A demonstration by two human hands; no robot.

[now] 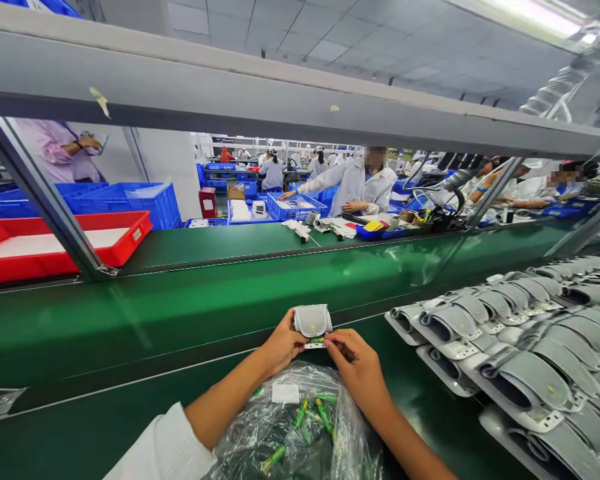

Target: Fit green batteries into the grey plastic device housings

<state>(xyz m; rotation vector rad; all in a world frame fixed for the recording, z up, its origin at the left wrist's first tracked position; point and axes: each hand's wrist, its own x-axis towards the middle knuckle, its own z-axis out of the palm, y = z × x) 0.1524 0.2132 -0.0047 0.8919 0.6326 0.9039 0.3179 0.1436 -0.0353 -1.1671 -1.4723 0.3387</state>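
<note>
Green cylinder (315, 340) at the six o'clock edge of the grey-cuffed unit (313, 321), long axis nine to three.
My left hand (281, 347) holds the unit; my right hand (356, 360) is nearer, fingers narrowed at the cylinder's three o'clock end, clasping or merely touching, I can't tell.

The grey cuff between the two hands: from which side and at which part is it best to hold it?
I would pinch the grey cuff by its left edge, coming from the left, as the left hand does. Its rounded band shows above the white base, and the right hand is at the base's right corner, so this hold likely leaves the base reachable.
</note>
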